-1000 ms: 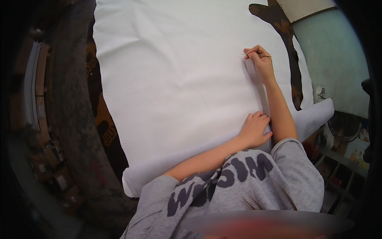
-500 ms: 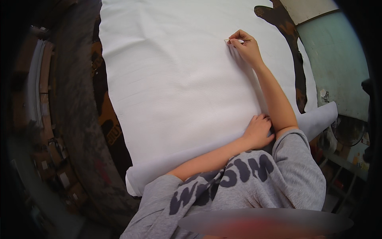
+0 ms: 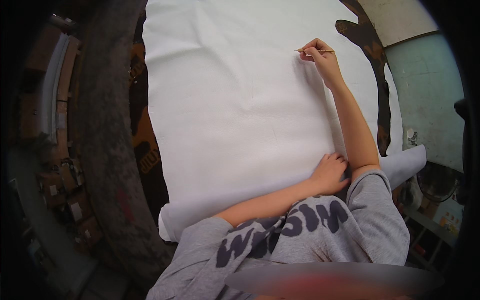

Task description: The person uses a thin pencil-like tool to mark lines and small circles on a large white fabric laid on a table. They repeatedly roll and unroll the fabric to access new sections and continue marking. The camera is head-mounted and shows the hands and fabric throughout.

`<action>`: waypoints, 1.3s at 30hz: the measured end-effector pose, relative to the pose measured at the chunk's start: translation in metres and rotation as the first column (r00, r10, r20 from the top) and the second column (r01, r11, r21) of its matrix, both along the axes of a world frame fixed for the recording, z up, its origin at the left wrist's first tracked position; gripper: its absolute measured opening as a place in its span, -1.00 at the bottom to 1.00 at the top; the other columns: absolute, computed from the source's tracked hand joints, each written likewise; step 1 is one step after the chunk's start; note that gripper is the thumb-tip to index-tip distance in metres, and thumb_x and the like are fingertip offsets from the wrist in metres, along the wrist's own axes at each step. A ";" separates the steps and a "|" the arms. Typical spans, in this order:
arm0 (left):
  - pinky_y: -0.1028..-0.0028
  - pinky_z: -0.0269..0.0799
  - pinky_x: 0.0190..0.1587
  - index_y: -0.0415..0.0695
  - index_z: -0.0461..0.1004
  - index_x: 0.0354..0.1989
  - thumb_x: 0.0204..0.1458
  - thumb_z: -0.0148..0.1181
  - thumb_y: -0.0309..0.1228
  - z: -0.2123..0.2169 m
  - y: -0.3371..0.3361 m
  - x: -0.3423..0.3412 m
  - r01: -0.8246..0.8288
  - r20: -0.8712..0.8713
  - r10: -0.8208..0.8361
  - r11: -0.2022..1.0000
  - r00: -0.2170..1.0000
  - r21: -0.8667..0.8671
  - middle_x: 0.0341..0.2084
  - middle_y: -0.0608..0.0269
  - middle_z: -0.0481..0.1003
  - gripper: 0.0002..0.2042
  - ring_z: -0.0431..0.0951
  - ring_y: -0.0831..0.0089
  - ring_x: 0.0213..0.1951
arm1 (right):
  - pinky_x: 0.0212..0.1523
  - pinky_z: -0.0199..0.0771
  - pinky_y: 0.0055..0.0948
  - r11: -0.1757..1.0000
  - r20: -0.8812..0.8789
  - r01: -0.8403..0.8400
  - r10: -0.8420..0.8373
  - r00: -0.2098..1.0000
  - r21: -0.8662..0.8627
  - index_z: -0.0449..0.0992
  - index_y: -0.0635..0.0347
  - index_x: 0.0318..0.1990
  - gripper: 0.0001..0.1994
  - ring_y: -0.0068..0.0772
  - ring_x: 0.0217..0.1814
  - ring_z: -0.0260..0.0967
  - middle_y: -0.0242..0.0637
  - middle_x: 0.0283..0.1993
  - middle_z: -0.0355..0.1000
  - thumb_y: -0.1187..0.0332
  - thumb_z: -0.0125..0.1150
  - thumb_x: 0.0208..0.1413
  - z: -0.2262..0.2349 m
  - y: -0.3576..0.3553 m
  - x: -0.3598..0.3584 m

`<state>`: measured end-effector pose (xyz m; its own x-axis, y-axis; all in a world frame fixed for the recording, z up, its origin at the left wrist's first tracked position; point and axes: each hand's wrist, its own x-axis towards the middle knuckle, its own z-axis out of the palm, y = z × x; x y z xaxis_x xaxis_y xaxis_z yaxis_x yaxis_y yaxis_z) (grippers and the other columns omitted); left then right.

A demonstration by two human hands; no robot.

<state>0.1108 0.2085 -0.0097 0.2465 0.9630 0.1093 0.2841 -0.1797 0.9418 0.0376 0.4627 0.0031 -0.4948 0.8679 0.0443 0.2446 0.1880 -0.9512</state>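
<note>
A wide sheet of white grained leather (image 3: pixel 225 90) lies spread before me, with soft folds on its left half. Its near edge is turned into a roll (image 3: pixel 200 212) against my body. My right hand (image 3: pixel 324 61) reaches over the far right part, pinching a thin gold-coloured pen-like stick (image 3: pixel 326 50) whose tip points left. Whether that tip touches the leather I cannot tell. Close to my body, my left hand (image 3: pixel 330 173) rests on the sheet by the roll, thumb apart from loosely bent fingers, with nothing visible in it.
Dark patterned material with orange-brown patches (image 3: pixel 145 131) shows under the leather on the left, and a similar dark strip (image 3: pixel 372 47) on the right. A pale green panel (image 3: pixel 425 95) stands beyond it. Cardboard boxes (image 3: pixel 77 210) are stacked at far left.
The whole view has shifted, so the leather and both hands appear further right. My right hand still pinches the stick over nearly the same part of the leather; my left hand stays by the roll.
</note>
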 end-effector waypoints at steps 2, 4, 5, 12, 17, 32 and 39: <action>0.22 0.19 0.22 -0.26 0.52 -0.03 -0.02 0.27 -0.20 -0.003 0.001 0.001 0.027 0.027 -0.026 0.999 0.999 -0.029 -0.02 0.07 0.53 -0.55 0.34 0.14 0.19 | -0.09 0.49 -0.50 1.000 -0.081 -0.006 0.008 0.997 0.022 0.52 0.26 -0.33 -0.86 -0.47 -0.18 0.54 -0.27 -0.36 0.54 0.37 0.13 0.17 -0.006 0.017 -0.034; 0.19 0.18 0.23 -0.23 0.52 -0.03 0.01 0.23 -0.21 -0.007 0.001 0.002 0.064 0.034 -0.062 0.996 0.998 -0.057 -0.01 0.05 0.52 -0.59 0.36 0.12 0.17 | 0.06 0.55 -0.42 0.999 -0.059 -0.029 0.030 0.998 0.029 0.55 0.25 -0.24 -0.85 -0.45 -0.12 0.56 -0.28 -0.32 0.55 0.36 0.14 0.20 -0.013 0.033 -0.063; 0.18 0.17 0.24 -0.21 0.51 -0.03 0.03 0.21 -0.23 -0.008 0.001 0.002 0.081 0.029 -0.079 0.995 0.996 -0.066 -0.01 0.02 0.52 -0.61 0.37 0.11 0.15 | 0.05 0.54 -0.44 0.997 0.005 -0.022 0.021 1.000 0.072 0.55 0.26 -0.25 -0.85 -0.46 -0.13 0.56 -0.28 -0.31 0.56 0.36 0.14 0.20 -0.016 0.039 -0.073; 0.15 0.16 0.23 -0.16 0.52 -0.11 0.05 0.17 -0.25 -0.010 -0.002 0.005 -0.018 0.126 0.022 0.999 0.992 -0.026 -0.05 0.01 0.52 -0.70 0.38 0.09 0.14 | -0.19 0.42 -0.54 0.980 0.280 -0.039 -0.017 0.960 0.194 0.53 0.23 -0.37 -0.82 -0.54 -0.29 0.50 -0.31 -0.40 0.56 0.30 0.13 0.15 -0.019 0.045 -0.081; 0.15 0.15 0.24 -0.16 0.52 -0.09 0.05 0.17 -0.25 -0.006 0.001 0.000 0.066 0.034 -0.064 0.997 0.997 -0.042 -0.02 0.05 0.53 -0.69 0.35 0.09 0.18 | -0.27 0.43 -0.50 0.987 0.322 -0.097 0.051 0.945 0.128 0.49 0.20 -0.44 -0.81 -0.55 -0.39 0.45 -0.35 -0.49 0.50 0.30 0.12 0.12 -0.003 0.036 -0.074; 0.35 0.29 0.28 -0.25 0.38 0.11 0.12 0.25 -0.32 0.001 -0.001 -0.004 0.047 0.569 0.171 0.936 0.804 -0.348 0.13 -0.04 0.41 -0.57 0.39 0.25 0.21 | 0.00 0.50 -0.49 0.980 0.005 -0.177 0.178 0.984 -0.096 0.51 0.20 -0.38 -0.86 -0.49 -0.20 0.51 -0.25 -0.30 0.56 0.37 0.13 0.18 -0.012 -0.038 -0.147; 0.31 0.28 0.28 -0.22 0.42 0.07 0.12 0.22 -0.31 0.003 0.001 -0.007 0.052 0.615 0.201 0.928 0.762 -0.368 0.05 -0.01 0.47 -0.62 0.42 0.21 0.18 | -0.20 0.37 -0.55 0.955 0.241 -0.271 0.236 0.941 0.124 0.49 0.19 -0.39 -0.85 -0.62 -0.35 0.38 -0.38 -0.42 0.54 0.33 0.13 0.16 -0.005 -0.056 -0.151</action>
<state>0.1040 0.2090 -0.0067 0.1672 0.9778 -0.1267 -0.4003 0.1847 0.8976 -0.1138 0.4071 -0.0014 -0.7096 0.7040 0.0306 0.3707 0.4099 -0.8334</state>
